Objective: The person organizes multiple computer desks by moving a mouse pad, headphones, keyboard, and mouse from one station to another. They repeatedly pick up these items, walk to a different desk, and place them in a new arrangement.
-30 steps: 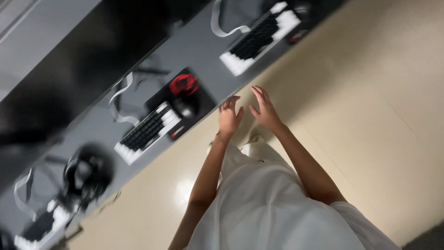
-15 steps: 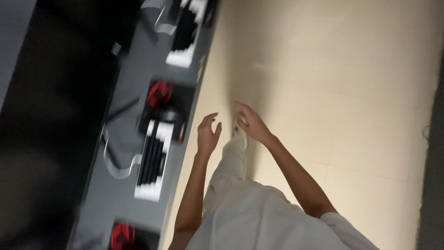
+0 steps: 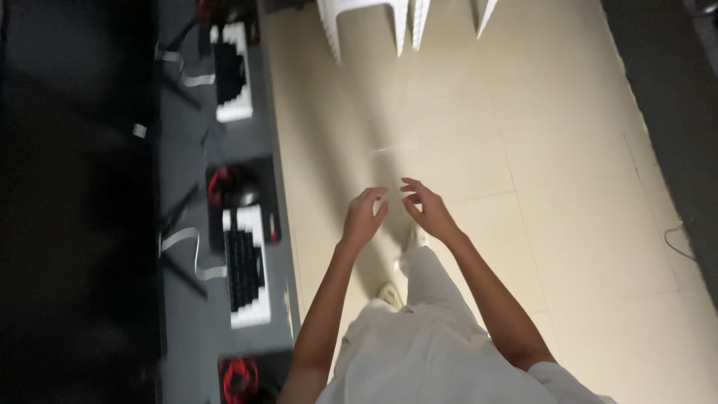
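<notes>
My left hand point(image 3: 364, 217) and my right hand point(image 3: 427, 209) hover side by side in front of me, above the beige tiled floor point(image 3: 568, 187). Both are empty, with the fingers loosely curled and apart, the fingertips nearly meeting. I wear light clothing, and one light shoe point(image 3: 390, 295) shows below. The nearest desk item is a black and white keyboard point(image 3: 247, 267) on the grey desk point(image 3: 187, 314) to my left, apart from my hands.
Along the desk lie a second keyboard point(image 3: 230, 71), a dark mouse point(image 3: 247, 197) on a black pad with red headphones, and more red headphones point(image 3: 241, 374) at the bottom. White plastic chair legs point(image 3: 374, 22) stand ahead. A dark wall strip point(image 3: 666, 112) runs on the right.
The view has swung so the desk now runs along the left edge and the chair legs appear ahead. My hands stay raised and empty, close together.
</notes>
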